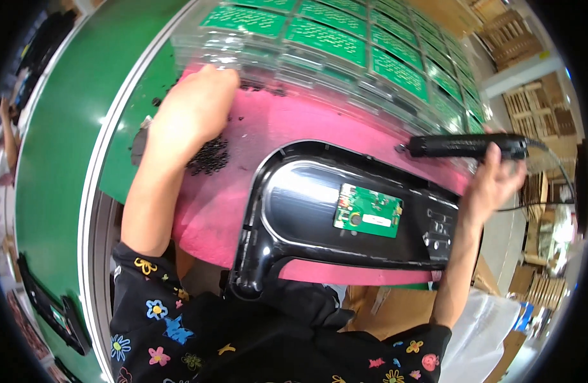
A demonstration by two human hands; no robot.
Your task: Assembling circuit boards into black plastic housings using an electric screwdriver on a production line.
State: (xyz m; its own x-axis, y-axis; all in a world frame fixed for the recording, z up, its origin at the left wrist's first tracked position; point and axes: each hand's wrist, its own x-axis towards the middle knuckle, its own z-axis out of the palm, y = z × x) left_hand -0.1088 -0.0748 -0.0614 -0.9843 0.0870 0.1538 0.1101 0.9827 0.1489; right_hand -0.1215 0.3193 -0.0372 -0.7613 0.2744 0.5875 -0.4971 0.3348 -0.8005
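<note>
A black electric screwdriver (463, 146) lies across my right hand (496, 182), its tip pointing left above the pink mat (326, 118). My fingers are wrapped round its rear end, where a cable comes out. My left hand (201, 102) is curled closed at the far left of the mat, close to the clear trays; its fingertips are hidden. Beside its wrist is a pile of small black screws (207, 156). In front of me rests a long black plastic housing (300, 191), hollow side up. Inside it sits a green circuit board (368, 210).
Clear plastic trays (294, 60) holding green circuit boards are stacked along the far side. A green belt (57, 166) with a white rail runs at the left, carrying another black housing (54, 313). Cardboard boxes (386, 313) stand below the mat. Another person (3, 150) is at the far left.
</note>
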